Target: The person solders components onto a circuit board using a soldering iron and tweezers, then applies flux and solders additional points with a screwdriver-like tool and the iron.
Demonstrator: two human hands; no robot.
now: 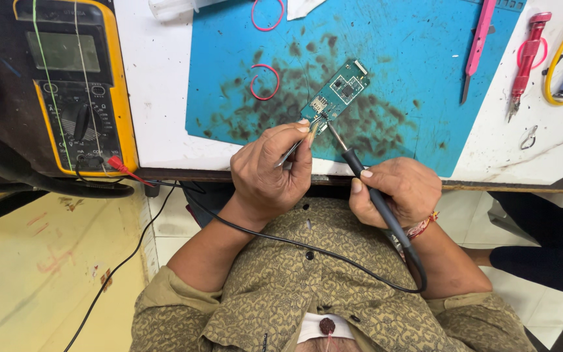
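holding tweezers [292, 151] in your left hand [270, 171], soldering iron [369, 192] gripped in your right hand [397, 191]; green circuit board [335, 96] lies on blue mat [412, 58]. keep the tip steady at board's near edge.

The circuit board [335, 96] lies on the mat [392, 39] in the middle of the counter [158, 78], just beyond my left hand [270, 173] and right hand [395, 192]. The multimeter [76, 85] sits far left of the mat, and the screwdrivers [526, 62] lie to its right.
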